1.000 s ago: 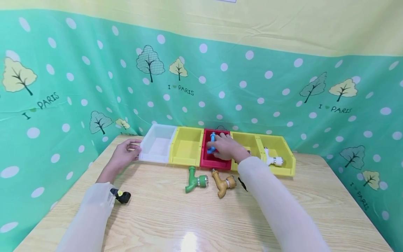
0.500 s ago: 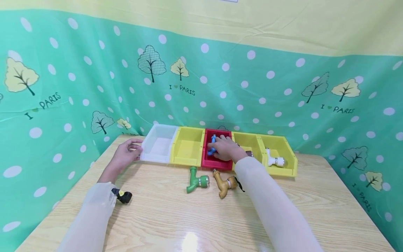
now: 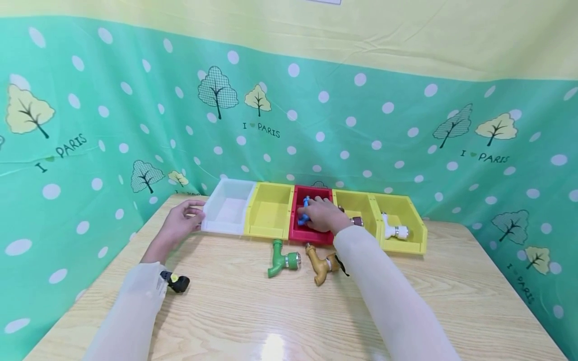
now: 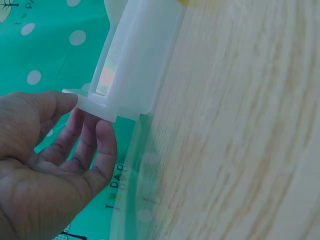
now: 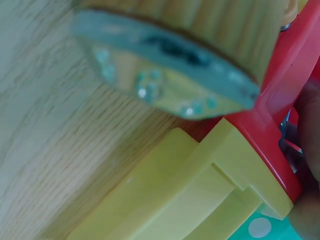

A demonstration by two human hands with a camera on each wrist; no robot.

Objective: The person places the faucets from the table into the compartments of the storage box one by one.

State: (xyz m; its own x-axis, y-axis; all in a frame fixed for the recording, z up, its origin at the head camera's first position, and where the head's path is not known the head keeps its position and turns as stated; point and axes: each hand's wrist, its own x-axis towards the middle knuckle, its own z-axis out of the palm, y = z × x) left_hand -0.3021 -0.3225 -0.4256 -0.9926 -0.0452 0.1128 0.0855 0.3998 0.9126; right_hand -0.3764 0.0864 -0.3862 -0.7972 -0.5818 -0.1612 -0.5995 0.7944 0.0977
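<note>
A blue tap (image 3: 304,210) is in the red bin (image 3: 311,236), and my right hand (image 3: 323,214) holds it from its right side. In the right wrist view only part of that hand (image 5: 309,135) shows, beyond the red wall, and the tap is mostly hidden. My left hand (image 3: 179,221) grips the left end of the white bin (image 3: 222,228). The left wrist view has its thumb on the bin's rim and its fingers curled below. A green tap (image 3: 279,259) and a mustard-brown tap (image 3: 318,264) lie on the table in front of the row.
One yellow bin (image 3: 269,231) stands between the white and red bins. To the right, another yellow bin (image 3: 354,200) holds a tap with a brown knob (image 3: 356,221), partly hidden. The end yellow bin (image 3: 408,245) contains a white tap (image 3: 394,230). A polka-dot curtain hangs behind.
My right hand has moved slightly down and toward me inside the red bin, and the blue tap has come with it. The left hand stays on the white bin.
</note>
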